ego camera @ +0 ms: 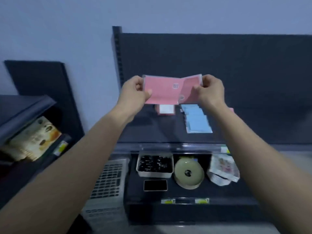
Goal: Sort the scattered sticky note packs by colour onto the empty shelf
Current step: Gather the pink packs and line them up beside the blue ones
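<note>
Two pink sticky note packs are held up side by side above the dark upper shelf (143, 130). My left hand (135, 92) pinches the left pink pack (161, 90) at its left edge. My right hand (211, 90) pinches the right pink pack (187, 88) at its right edge, and this pack overlaps the left one slightly. On the shelf below lie a pink pack with a white label (166, 109) and a row of blue packs (197, 120). A sliver of another pink pack (231, 109) shows behind my right wrist.
The lower shelf holds a tray of black clips (154, 163), a green round item (189, 173), a small black box (155, 185) and a crinkled packet (222, 168). A keyboard (108, 179) stands at lower left. A neighbouring shelf on the left holds boxed goods (33, 137).
</note>
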Tool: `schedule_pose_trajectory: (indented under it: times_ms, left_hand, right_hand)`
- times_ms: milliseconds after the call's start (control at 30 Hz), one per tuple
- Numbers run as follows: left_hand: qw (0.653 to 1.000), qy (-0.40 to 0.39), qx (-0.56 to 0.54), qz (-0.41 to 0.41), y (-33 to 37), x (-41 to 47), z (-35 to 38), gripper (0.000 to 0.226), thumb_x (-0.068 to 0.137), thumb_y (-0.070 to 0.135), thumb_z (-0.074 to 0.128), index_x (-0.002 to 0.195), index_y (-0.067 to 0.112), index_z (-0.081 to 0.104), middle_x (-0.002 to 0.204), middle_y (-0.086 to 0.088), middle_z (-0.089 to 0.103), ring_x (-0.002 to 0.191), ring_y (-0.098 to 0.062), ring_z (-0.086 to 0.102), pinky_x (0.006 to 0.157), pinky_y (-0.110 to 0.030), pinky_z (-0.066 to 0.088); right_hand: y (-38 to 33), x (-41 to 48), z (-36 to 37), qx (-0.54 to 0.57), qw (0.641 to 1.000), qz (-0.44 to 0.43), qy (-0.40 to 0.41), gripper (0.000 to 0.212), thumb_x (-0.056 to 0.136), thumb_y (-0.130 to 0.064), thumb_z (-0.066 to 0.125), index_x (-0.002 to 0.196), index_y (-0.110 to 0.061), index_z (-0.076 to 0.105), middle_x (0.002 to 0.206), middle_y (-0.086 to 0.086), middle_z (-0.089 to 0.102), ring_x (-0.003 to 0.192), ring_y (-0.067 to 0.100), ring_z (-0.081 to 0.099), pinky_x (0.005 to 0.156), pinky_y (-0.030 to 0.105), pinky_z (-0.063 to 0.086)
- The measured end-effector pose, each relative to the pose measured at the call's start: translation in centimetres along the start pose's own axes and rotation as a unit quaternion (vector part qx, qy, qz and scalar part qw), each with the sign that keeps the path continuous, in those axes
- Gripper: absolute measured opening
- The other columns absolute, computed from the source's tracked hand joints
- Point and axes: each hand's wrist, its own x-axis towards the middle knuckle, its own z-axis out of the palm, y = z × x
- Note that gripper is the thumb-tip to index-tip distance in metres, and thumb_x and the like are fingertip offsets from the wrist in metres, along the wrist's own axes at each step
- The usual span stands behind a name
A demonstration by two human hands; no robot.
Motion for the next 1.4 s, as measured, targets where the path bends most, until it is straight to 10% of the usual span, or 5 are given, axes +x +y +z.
schedule_pose_trajectory:
  times_ms: [367,667,1000,1267,1400]
  left_hand:
    - [0.995,-0.05,0.064,-0.052,-3.0,6.3,27.6,0.012,0.084,0.006,0.063,0.085,0.016,0.057,0.105,-0.012,0.052,0.069,-0.009,0.046,0.074,-0.024,0.04]
    - [0.984,-0.043,0.071,-0.155,-7.5,8.1,34.1,0.012,0.084,-0.005,0.06,0.085,0.007,0.057,0.086,-0.007,0.056,0.075,-0.019,0.049,0.064,-0.023,0.042]
    - [0.971,-0.078,0.1,-0.205,-11.2,8.9,38.8,0.019,0.08,-0.005,0.065,0.079,0.011,0.056,0.089,-0.012,0.059,0.081,-0.023,0.054,0.078,-0.036,0.05]
    - [0.949,-0.082,0.224,-0.206,-12.8,9.5,42.8,0.026,0.081,0.003,0.064,0.066,0.012,0.045,0.066,0.001,0.048,0.071,-0.019,0.05,0.056,-0.024,0.036]
    - [0.932,-0.088,0.304,-0.177,-13.0,9.5,43.0,0.04,0.079,0.015,0.072,0.108,0.0,0.05,0.102,-0.013,0.06,0.093,-0.03,0.059,0.069,-0.03,0.042]
  right_hand:
    - [20.4,14.6,-15.5,-0.111,0.984,0.13,-0.048,0.016,0.088,-0.003,0.057,0.102,-0.007,0.065,0.093,0.004,0.061,0.084,0.018,0.058,0.072,0.028,0.048]
    - [30.6,18.3,-14.8,-0.083,0.954,0.228,-0.174,0.029,0.086,0.001,0.061,0.062,-0.013,0.052,0.065,0.007,0.059,0.055,0.019,0.054,0.054,0.031,0.048]
    - [33.6,20.8,-13.7,-0.052,0.955,0.244,-0.162,0.028,0.077,0.013,0.062,0.064,-0.011,0.055,0.069,0.009,0.062,0.065,0.027,0.063,0.078,0.047,0.058]
    - [30.2,21.8,-16.4,-0.077,0.982,0.113,-0.13,0.021,0.087,0.0,0.052,0.075,-0.014,0.062,0.067,-0.004,0.058,0.057,0.01,0.052,0.063,0.021,0.047]
    - [27.2,21.5,-16.7,-0.087,0.985,0.055,-0.135,0.018,0.089,-0.001,0.05,0.087,-0.009,0.066,0.072,-0.002,0.059,0.057,0.011,0.053,0.045,0.004,0.039]
